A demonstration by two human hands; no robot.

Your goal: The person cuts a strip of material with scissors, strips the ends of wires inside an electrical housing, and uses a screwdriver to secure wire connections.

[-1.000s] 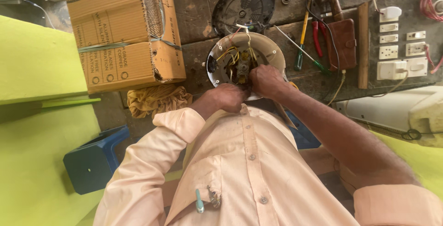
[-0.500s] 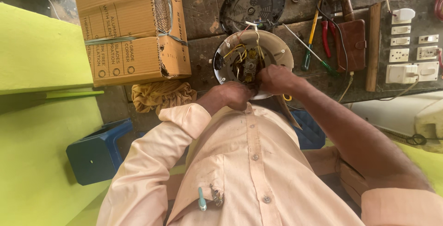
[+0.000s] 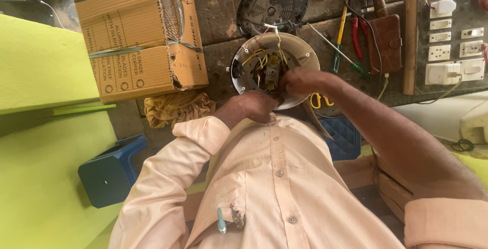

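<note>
Right now both of your hands meet at the round beige fan housing [image 3: 300, 58], which lies open side up on the dark table [image 3: 218, 5], just above your chest in the view. Your left hand [image 3: 254, 105] sits at the housing's 7 o'clock edge, fingers curled against the rim; whether it truly grips the rim cannot be told from here. Your right hand [image 3: 300, 80] comes in from 4 o'clock, its fingers bent and pressed into the middle of the housing beside the small metal switch block [image 3: 272, 73], though what they pinch is hidden. Yellow wires [image 3: 254, 56] loop across the inside of the housing from 9 to 12 o'clock.

At 12 o'clock from the housing lies a dark round fan cover [image 3: 272, 0]. At 10 o'clock stands a cardboard box [image 3: 137, 40], with a crumpled tan cloth [image 3: 175, 107] just below it. At 2 o'clock lie a screwdriver with a yellow and green handle [image 3: 339, 38] and red-handled pliers [image 3: 356, 35], then a brown wallet [image 3: 387, 40]. Farther off at 3 o'clock sits a board of white switches and sockets [image 3: 452, 40].
</note>
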